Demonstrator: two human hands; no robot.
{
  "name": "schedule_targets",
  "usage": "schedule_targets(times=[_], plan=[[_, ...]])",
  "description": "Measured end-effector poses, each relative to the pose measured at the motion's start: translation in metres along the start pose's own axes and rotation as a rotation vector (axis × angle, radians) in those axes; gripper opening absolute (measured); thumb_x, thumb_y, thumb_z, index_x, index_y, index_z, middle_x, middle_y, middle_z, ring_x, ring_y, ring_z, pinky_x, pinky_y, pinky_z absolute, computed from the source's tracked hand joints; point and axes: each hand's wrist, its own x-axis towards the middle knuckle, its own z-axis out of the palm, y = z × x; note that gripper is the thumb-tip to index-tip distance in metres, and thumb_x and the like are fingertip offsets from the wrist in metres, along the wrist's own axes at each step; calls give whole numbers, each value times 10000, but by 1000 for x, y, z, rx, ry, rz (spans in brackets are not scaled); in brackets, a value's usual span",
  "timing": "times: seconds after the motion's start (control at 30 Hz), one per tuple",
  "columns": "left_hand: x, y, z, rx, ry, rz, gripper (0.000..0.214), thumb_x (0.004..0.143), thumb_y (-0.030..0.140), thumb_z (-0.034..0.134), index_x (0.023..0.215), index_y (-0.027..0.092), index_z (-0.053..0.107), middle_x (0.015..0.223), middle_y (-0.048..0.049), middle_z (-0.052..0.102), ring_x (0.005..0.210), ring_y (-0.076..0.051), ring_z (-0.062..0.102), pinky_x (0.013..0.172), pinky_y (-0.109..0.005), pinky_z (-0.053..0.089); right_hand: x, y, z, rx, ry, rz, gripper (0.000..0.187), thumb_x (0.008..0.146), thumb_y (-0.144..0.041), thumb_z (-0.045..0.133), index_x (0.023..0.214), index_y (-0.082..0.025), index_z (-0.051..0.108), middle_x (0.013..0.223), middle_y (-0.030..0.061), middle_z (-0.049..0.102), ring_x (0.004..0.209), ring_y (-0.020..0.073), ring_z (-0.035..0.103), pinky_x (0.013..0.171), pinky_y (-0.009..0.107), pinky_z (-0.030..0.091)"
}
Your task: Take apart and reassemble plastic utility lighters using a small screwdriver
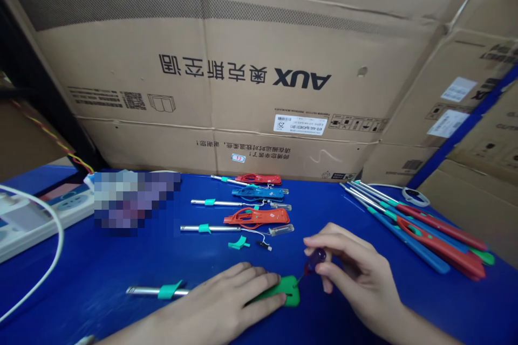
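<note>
My left hand (226,302) lies flat over a green-handled lighter (288,289) on the blue table (101,280), fingers stretched out and pressing it down. The lighter's metal tube (145,291) with a teal clip sticks out to the left. My right hand (356,269) pinches a small screwdriver with a dark purple handle (316,260); its thin tip points down at the green handle's right end.
Three opened lighters in red, blue and orange (256,216) lie in a row behind my hands, with a loose teal clip (238,242). Several assembled lighters (421,226) are piled at right. A power strip (36,215) with white cable sits left. Cardboard boxes (243,64) wall the back.
</note>
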Motion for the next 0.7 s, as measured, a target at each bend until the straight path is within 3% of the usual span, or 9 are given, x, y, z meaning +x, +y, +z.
schedule_targets(times=[0.13,0.3,0.43,0.53,0.7], plan=[[1,0,0,-7,5,3,619,894,29,470,1457,229,309,1412,-40,451,1179,-228,489,1011,-366,419,4,-1,0,112,-33,63,186,919,-176,569,1046,-264,673,876,30,648,451,51,570,443,185,465],[2,1,-2,-45,-23,-2,638,882,22,493,1457,229,307,1390,-55,468,1174,-235,486,1013,-358,415,4,4,1,360,-156,243,199,993,-302,444,1109,-243,595,860,22,629,499,62,603,468,178,449],[0,0,-1,-68,-45,-9,703,851,-6,496,1471,234,268,1414,-60,446,1205,-245,467,1034,-377,394,3,8,1,474,-116,271,286,864,-447,644,1011,-245,506,763,-20,600,510,51,474,437,132,388],[0,-1,0,-79,-34,-5,719,841,-10,500,1474,230,258,1415,-62,446,1215,-244,459,1036,-372,391,6,7,2,500,-83,304,343,780,-394,751,869,-244,456,670,-46,586,508,55,408,406,98,332],[1,-1,-1,-76,-10,10,685,845,-2,505,1459,215,295,1393,-69,466,1184,-245,486,1012,-374,416,10,5,-1,467,-150,291,228,853,-427,659,910,-207,634,895,11,557,450,2,390,371,124,303]])
